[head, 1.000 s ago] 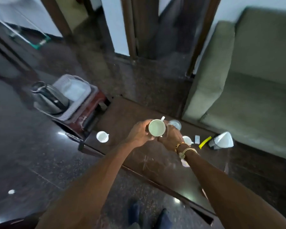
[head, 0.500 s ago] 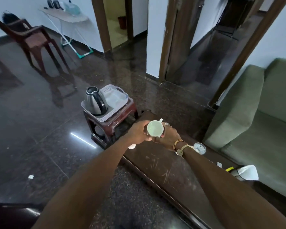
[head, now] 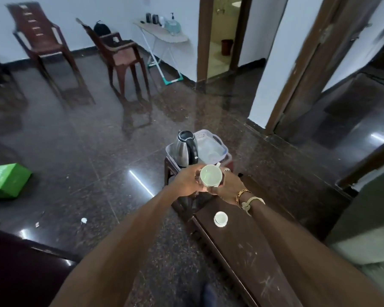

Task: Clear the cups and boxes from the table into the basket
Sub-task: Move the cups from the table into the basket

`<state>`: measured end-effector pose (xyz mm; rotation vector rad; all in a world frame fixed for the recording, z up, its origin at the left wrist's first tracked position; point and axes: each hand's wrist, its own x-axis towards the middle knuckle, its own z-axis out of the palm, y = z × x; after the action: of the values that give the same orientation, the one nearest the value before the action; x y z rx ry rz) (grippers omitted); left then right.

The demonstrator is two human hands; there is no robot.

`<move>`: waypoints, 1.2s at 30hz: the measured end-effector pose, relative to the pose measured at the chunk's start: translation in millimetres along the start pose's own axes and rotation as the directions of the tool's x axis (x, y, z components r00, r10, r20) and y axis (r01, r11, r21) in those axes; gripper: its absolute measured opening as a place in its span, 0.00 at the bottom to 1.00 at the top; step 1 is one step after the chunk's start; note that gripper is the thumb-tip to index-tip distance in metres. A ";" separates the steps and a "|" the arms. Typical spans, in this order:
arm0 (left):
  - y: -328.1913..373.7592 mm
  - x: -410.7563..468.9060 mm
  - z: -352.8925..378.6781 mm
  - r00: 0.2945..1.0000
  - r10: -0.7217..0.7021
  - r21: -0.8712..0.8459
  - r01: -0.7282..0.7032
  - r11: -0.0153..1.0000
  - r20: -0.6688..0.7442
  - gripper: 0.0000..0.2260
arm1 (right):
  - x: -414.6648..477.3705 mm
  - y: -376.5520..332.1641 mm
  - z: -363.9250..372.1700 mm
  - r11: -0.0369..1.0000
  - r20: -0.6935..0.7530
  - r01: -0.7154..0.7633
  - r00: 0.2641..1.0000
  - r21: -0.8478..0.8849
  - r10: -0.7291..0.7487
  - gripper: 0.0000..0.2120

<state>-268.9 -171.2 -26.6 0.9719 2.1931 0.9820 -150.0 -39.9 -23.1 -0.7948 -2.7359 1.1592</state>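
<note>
A white cup (head: 210,175) is held between my left hand (head: 187,180) and my right hand (head: 227,187), its mouth facing the camera. What lies under the cup in my fingers is hidden. Just beyond it a pale plastic basket (head: 217,140) sits on a small brown stool (head: 170,168). A steel kettle (head: 186,150) stands in the basket's near left part. A second white cup (head: 220,218) rests on the dark wooden table (head: 248,251), below my right wrist.
Two brown plastic chairs (head: 120,54) stand on the polished dark floor at the back left. A white ironing board (head: 162,34) is by the wall. A green box (head: 5,180) lies on the floor at left. A green sofa edge (head: 368,218) is at right.
The view has swung left and up, away from the sofa, bringing the room into sight. Both hands carried the cup from over the table's middle to its end by the basket.
</note>
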 end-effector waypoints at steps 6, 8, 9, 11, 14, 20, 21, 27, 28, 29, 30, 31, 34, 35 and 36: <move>-43.2 35.3 -33.3 0.995 -0.070 0.015 0.071 0.997 -0.073 0.34 | 77.9 -12.6 36.1 0.998 0.124 0.059 0.990 0.034 -0.063 0.27; -49.5 52.2 -42.9 0.993 -0.082 0.017 0.083 0.996 -0.084 0.33 | 103.9 -14.3 41.5 0.997 0.134 0.050 0.989 0.061 -0.058 0.27; -51.2 61.3 -47.7 0.993 -0.081 0.023 0.083 0.996 -0.081 0.33 | 115.2 -14.2 42.9 0.996 0.141 0.040 0.989 0.078 -0.051 0.27; -51.5 80.0 -57.5 0.992 -0.081 0.031 0.085 0.996 -0.100 0.31 | 137.4 -16.4 41.6 0.996 0.149 0.037 0.988 0.087 -0.050 0.28; -47.9 110.9 -72.7 0.992 -0.079 0.024 0.082 0.996 -0.100 0.29 | 172.5 -19.8 31.3 0.993 0.128 0.000 0.992 0.118 -0.016 0.34; -48.6 169.5 -97.3 0.993 -0.037 0.078 0.046 0.996 -0.116 0.28 | 227.4 -23.9 24.3 0.983 0.055 -0.061 0.997 0.170 0.053 0.35; -52.4 178.3 -98.9 0.993 -0.055 0.087 0.064 0.994 -0.102 0.30 | 233.7 -22.7 26.1 0.981 0.053 -0.076 0.996 0.179 0.068 0.35; -81.2 230.4 -93.8 0.997 -0.070 0.105 0.071 0.992 -0.018 0.34 | 262.3 -12.0 37.0 0.968 0.029 -0.196 0.981 0.158 0.193 0.36; -84.0 238.9 -93.4 0.997 -0.079 0.103 0.078 0.992 0.006 0.34 | 266.1 -10.8 38.1 0.964 0.019 -0.218 0.976 0.153 0.218 0.36; -86.1 247.9 -92.9 0.996 -0.081 0.084 0.078 0.993 0.036 0.34 | 270.9 -9.1 38.3 0.959 0.005 -0.239 0.970 0.153 0.241 0.36; -87.8 256.5 -92.6 0.995 -0.077 0.068 0.073 0.995 0.059 0.34 | 275.3 -7.2 38.1 0.954 -0.009 -0.256 0.965 0.157 0.261 0.36; -88.3 264.6 -92.6 0.994 -0.074 0.061 0.069 0.996 0.081 0.33 | 278.9 -5.6 37.6 0.949 -0.026 -0.272 0.960 0.162 0.280 0.35; -83.7 286.3 -90.9 0.983 -0.059 0.008 0.058 0.998 0.171 0.33 | 286.2 -0.9 31.4 0.928 -0.093 -0.329 0.933 0.176 0.348 0.34; -81.0 293.2 -89.3 0.982 -0.042 -0.009 0.044 0.999 0.184 0.32 | 288.0 0.6 28.2 0.919 -0.107 -0.349 0.922 0.185 0.371 0.35; -77.5 299.8 -87.5 0.982 -0.018 -0.019 0.022 1.000 0.188 0.31 | 289.5 2.9 24.3 0.910 -0.120 -0.366 0.912 0.195 0.393 0.35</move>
<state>-538.4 -7.1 -90.1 0.9891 2.0287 0.8649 -405.2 86.0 -81.8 -1.3751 -2.3790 1.3032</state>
